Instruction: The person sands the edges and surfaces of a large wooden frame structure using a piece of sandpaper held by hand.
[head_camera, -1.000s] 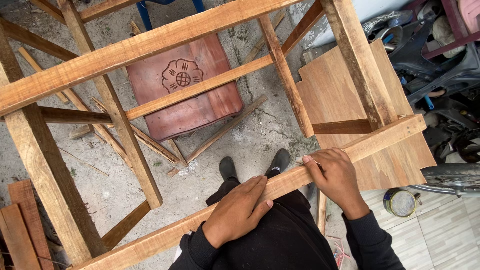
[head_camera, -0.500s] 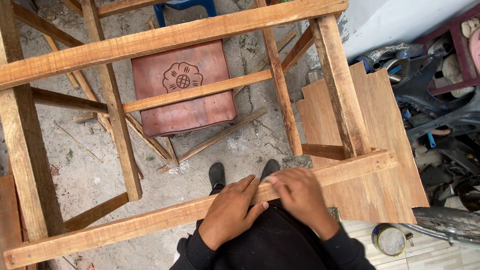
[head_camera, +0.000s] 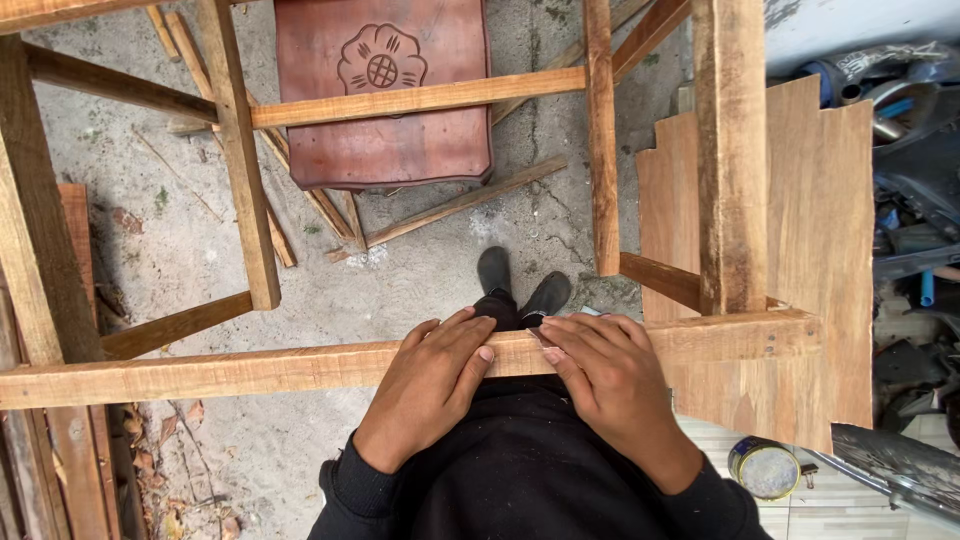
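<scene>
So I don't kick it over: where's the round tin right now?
In the head view the tin sits on the tiled floor at lower right, just beyond the right hand and below the flat boards.

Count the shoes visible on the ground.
2: a left shoe and a right shoe, both dark, side by side on the concrete just beyond the rail under both hands. None seems hidden.

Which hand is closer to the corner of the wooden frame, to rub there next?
Probably the right hand: it lies on the rail nearer the corner joint; the left hand is farther away.
</scene>
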